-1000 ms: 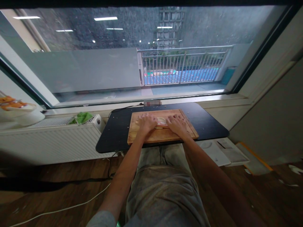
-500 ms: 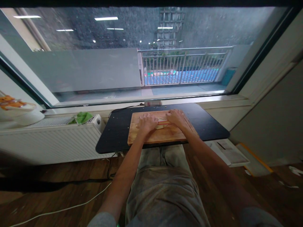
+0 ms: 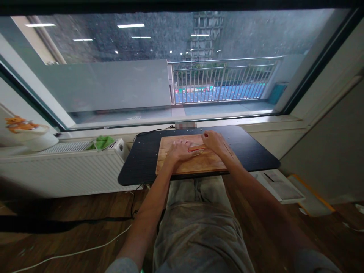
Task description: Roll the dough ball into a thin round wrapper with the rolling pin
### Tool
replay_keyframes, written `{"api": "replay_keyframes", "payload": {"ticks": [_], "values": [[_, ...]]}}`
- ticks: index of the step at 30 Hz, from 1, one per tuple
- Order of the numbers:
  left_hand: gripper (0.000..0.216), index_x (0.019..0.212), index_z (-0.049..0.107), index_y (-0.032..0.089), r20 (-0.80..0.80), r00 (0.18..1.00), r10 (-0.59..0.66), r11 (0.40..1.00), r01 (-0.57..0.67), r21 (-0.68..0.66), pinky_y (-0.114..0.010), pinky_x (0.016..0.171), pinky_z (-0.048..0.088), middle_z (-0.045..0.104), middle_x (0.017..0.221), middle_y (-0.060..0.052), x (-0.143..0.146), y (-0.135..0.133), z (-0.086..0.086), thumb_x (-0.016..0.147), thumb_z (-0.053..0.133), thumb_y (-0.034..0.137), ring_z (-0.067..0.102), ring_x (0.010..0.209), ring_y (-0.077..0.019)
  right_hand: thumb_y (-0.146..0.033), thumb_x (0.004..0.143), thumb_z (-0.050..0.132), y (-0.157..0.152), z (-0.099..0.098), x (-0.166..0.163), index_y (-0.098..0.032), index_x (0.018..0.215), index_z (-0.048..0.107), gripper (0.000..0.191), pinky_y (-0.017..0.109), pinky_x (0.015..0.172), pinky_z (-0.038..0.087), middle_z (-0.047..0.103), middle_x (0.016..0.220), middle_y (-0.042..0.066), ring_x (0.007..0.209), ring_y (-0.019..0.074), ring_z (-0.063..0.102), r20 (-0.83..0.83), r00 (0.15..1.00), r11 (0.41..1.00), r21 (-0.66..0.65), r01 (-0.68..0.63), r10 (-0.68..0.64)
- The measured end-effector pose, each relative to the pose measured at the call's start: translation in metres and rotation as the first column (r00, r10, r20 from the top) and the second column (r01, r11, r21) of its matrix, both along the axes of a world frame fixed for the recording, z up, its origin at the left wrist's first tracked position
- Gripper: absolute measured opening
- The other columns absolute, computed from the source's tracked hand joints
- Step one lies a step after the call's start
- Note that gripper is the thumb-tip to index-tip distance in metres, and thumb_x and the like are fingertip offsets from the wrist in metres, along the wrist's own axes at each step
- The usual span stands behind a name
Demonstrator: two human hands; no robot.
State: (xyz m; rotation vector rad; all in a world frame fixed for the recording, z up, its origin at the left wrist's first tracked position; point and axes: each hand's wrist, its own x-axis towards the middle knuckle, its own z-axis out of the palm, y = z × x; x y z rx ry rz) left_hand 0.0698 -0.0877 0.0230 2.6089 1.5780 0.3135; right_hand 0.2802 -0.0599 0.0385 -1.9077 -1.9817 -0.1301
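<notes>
Both my hands are over a wooden board lying on a black tabletop. Between them runs a thin strip with a reddish-orange edge; its exact kind is too small to make out. On the left end of the strip, my left hand is closed, with its thumb side toward the middle. My right hand has its fingers curled in at the strip's right end, near the board's far edge. The fingertips of both hands are partly hidden.
Behind the table stand a sill and a large window. A white radiator with a green cloth is to the left. A white box-like item sits low on the right. Cables cross the wooden floor at left.
The strip between my hands now shows more of its reddish edge and lies at a slight slant. My left hand has turned a little. The whole view has shifted slightly.
</notes>
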Motion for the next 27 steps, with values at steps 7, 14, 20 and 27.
{"api": "replay_keyframes", "payload": {"ticks": [7, 14, 20, 27], "values": [[0.093, 0.16, 0.064, 0.025, 0.007, 1.0, -0.006, 0.998, 0.006, -0.064, -0.059, 0.129, 0.039, 0.062, 0.167, -0.016, -0.006, 0.001, 0.0, 0.097, 0.048, 0.092, 0.057, 0.151, -0.0423, -0.027, 0.11, 0.057, -0.033, -0.009, 0.023, -0.021, 0.095, 0.083, 0.031, 0.031, 0.102, 0.044, 0.086, 0.108, 0.009, 0.107, 0.0225, 0.073, 0.162, 0.897, 0.899, 0.092, -0.429, 0.411], [0.092, 0.165, 0.059, 0.029, 0.013, 0.997, -0.075, 0.994, 0.076, -0.075, -0.056, 0.131, 0.038, 0.059, 0.17, -0.011, -0.012, 0.001, 0.0, 0.093, 0.061, 0.087, 0.055, 0.155, -0.0407, -0.033, 0.114, 0.051, -0.029, -0.03, 0.02, -0.016, 0.1, 0.087, 0.042, 0.034, 0.095, 0.047, 0.087, 0.108, 0.016, 0.1, 0.026, 0.078, 0.188, 0.949, 0.956, 0.098, -0.275, 0.254], [0.105, 0.173, 0.048, 0.023, 0.124, 0.99, -0.062, 0.988, 0.078, -0.13, -0.053, 0.129, 0.043, 0.062, 0.166, -0.017, -0.026, -0.001, -0.002, 0.086, 0.083, 0.07, 0.059, 0.153, -0.0421, -0.035, 0.116, 0.044, -0.025, -0.037, 0.02, -0.015, 0.103, 0.091, 0.052, 0.034, 0.092, 0.05, 0.088, 0.105, 0.018, 0.099, 0.0274, 0.08, 0.14, 0.989, 0.989, 0.135, -0.056, 0.037], [0.127, 0.18, 0.028, 0.021, 0.492, 0.87, -0.009, 0.929, 0.189, -0.318, -0.047, 0.128, 0.048, 0.063, 0.165, -0.02, -0.064, 0.015, -0.008, 0.08, 0.095, 0.059, 0.063, 0.151, -0.0346, -0.034, 0.112, 0.044, -0.032, -0.032, 0.024, -0.015, 0.112, 0.088, 0.048, 0.031, 0.088, 0.048, 0.084, 0.125, 0.019, 0.107, 0.0278, 0.077, -0.073, 0.982, 0.972, 0.144, 0.186, -0.177]]}}
